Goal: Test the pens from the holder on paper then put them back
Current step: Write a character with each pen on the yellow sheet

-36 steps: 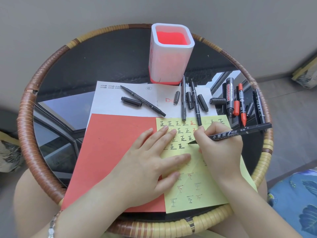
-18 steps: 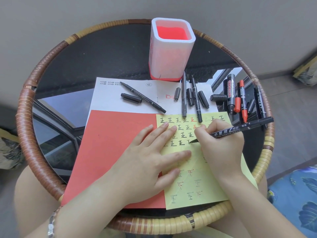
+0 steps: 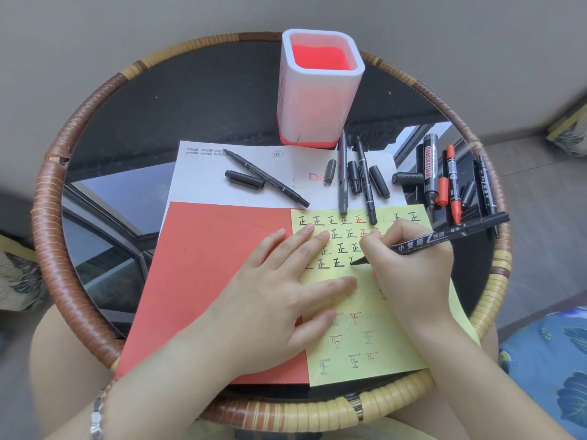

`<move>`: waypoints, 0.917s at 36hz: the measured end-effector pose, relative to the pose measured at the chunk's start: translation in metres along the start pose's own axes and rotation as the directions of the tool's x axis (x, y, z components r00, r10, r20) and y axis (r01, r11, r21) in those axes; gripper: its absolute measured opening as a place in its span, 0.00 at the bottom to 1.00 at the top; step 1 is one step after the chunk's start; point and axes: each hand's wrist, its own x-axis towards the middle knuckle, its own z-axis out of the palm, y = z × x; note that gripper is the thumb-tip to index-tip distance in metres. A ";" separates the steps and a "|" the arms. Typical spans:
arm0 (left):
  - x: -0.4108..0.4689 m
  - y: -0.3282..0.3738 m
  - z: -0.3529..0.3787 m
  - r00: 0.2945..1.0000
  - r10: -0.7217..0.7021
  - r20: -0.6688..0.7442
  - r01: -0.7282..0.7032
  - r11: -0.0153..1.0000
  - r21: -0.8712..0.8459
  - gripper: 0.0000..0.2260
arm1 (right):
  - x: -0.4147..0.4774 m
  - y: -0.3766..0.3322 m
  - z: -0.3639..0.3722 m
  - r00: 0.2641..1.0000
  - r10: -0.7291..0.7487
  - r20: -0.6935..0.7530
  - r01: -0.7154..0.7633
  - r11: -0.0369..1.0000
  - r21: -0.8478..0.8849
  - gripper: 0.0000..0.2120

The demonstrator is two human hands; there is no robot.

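Observation:
My right hand (image 3: 409, 268) grips a black double-ended marker (image 3: 444, 238), its tip touching the yellow paper (image 3: 381, 344) beside a row of written characters. My left hand (image 3: 276, 300) lies flat with straight fingers across the yellow paper and the red sheet (image 3: 206, 265), pressing them down. The white pen holder (image 3: 319, 93) with a red inside stands at the back of the table, with no pens seen in it. Several uncapped pens and loose caps lie behind the yellow paper: a black pen (image 3: 270, 179), a whiteboard marker (image 3: 430, 169) and a red marker (image 3: 452, 182).
The papers lie on a round glass-topped table with a woven rattan rim (image 3: 57, 217). A white printed sheet (image 3: 203, 182) sits under the red one. A blue patterned cushion (image 3: 552, 360) is at the lower right, past the table edge.
The marker tip has made short strokes on the yellow paper, adding to a character in the fourth row. My left hand has stayed pressed flat.

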 end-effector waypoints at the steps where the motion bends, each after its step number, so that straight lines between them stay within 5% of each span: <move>1: 0.000 0.000 0.000 1.000 0.000 -0.002 0.000 1.000 -0.001 0.18 | 0.000 0.000 0.000 1.000 -0.004 0.004 0.004 1.000 -0.005 0.20; 12: 0.000 0.000 0.000 1.000 0.000 0.000 0.000 1.000 -0.006 0.17 | 0.000 -0.004 -0.001 0.997 0.055 -0.055 -0.058 0.997 -0.052 0.14; 22: 0.001 0.002 0.000 1.000 0.002 -0.001 -0.002 1.000 0.027 0.17 | 0.002 -0.003 -0.002 0.987 0.117 -0.107 -0.098 0.981 0.167 0.14; 29: 0.011 0.009 -0.004 1.000 0.028 0.004 -0.029 0.997 0.073 0.14 | 0.001 -0.010 -0.003 0.998 0.067 -0.011 -0.063 0.972 0.225 0.04; 33: 0.013 0.009 -0.001 1.000 0.031 -0.003 -0.031 0.995 0.100 0.17 | 0.010 -0.008 -0.014 0.994 -0.047 0.103 0.040 0.997 0.068 0.08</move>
